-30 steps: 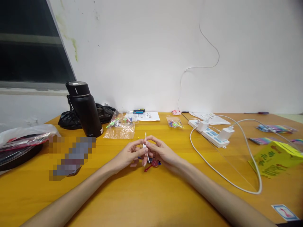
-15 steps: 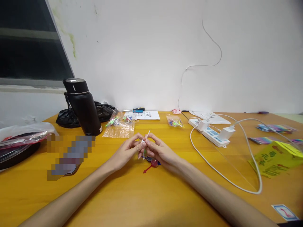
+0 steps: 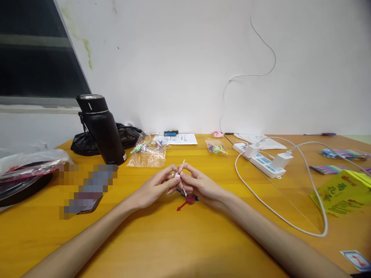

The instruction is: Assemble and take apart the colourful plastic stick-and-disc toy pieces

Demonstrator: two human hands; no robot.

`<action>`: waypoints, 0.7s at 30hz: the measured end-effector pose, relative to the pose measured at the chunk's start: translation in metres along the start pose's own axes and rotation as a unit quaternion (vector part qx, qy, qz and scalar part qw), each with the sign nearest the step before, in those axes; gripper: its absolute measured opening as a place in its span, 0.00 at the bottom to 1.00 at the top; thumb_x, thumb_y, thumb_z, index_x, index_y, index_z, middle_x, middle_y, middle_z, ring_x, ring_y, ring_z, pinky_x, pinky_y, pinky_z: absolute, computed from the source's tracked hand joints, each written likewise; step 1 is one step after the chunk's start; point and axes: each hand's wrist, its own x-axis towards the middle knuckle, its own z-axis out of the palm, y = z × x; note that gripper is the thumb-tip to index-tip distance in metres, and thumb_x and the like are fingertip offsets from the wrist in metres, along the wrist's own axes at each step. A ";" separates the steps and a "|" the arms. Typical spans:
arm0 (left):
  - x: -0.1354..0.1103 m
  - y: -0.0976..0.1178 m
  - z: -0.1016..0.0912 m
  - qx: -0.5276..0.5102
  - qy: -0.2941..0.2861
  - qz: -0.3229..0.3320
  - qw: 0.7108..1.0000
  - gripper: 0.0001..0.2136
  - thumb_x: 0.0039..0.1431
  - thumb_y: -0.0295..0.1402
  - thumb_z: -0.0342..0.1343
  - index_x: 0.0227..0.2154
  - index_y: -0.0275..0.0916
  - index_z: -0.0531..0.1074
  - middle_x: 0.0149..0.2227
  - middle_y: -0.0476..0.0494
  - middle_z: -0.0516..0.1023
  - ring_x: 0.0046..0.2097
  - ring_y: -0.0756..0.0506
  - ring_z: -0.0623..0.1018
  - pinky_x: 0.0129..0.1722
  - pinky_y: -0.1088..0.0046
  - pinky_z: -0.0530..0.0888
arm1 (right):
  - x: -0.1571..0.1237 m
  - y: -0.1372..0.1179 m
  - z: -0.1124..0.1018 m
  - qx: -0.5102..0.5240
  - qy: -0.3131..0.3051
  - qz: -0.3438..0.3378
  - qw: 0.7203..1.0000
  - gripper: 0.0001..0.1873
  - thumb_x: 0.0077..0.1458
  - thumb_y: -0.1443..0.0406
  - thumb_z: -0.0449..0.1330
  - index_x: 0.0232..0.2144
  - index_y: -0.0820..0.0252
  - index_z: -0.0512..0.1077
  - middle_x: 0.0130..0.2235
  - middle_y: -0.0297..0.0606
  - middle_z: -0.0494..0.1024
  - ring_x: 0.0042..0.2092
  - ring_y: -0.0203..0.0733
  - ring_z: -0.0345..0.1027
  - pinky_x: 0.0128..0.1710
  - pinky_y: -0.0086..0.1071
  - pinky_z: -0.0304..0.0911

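Pinching in the middle of the frame, the left hand [image 3: 152,189] has its thumb and fingers closed on a small white piece [image 3: 177,175]. The right hand [image 3: 205,187] is closed on it too, from the other side, so the fingertips come together. Watching from far away, I think two hands hold it because it is little and thin and could slip. Its skinny ends poke out above and below, but I can't see its middle well, since the fingers hide it.

Just under the hands, a red piece [image 3: 183,205] with an arrow tip lies on the table [image 3: 185,243]. A blue piece [image 3: 197,199] peeks out beside it. I guess they lie there to be close by.

Higher up, left of the middle, I see a clear bag [image 3: 147,157] with bright bits. Right of the middle is a smaller bag [image 3: 216,146]. They seem set back to give the arms room. A black bottle [image 3: 102,133] stands at the left, and a white power strip [image 3: 268,166] lies at the right.
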 end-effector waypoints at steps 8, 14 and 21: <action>-0.002 0.001 -0.004 -0.014 -0.032 -0.049 0.998 0.14 0.69 0.46 0.50 0.46 0.40 0.67 0.28 0.52 0.62 0.27 0.52 0.58 0.25 0.76 0.55 | 0.000 0.002 -0.004 0.001 -0.021 0.000 1.000 0.16 0.61 0.52 0.63 0.42 0.52 0.63 0.25 0.24 0.61 0.23 0.30 0.46 0.21 0.22 0.51; -0.004 0.007 -0.005 -0.012 -0.061 -0.078 0.995 0.16 0.69 0.48 0.49 0.50 0.42 0.65 0.28 0.54 0.62 0.23 0.54 0.53 0.18 0.78 0.50 | -0.001 0.002 -0.006 -0.012 -0.018 0.017 1.000 0.18 0.60 0.51 0.64 0.41 0.53 0.63 0.24 0.23 0.62 0.22 0.29 0.47 0.22 0.23 0.53; -0.005 0.007 -0.002 -0.029 -0.075 -0.085 0.993 0.17 0.69 0.47 0.49 0.51 0.42 0.65 0.27 0.54 0.63 0.22 0.55 0.55 0.17 0.81 0.54 | -0.002 0.000 -0.009 -0.021 -0.026 0.025 0.999 0.19 0.58 0.51 0.66 0.41 0.53 0.64 0.22 0.22 0.60 0.22 0.30 0.48 0.23 0.24 0.54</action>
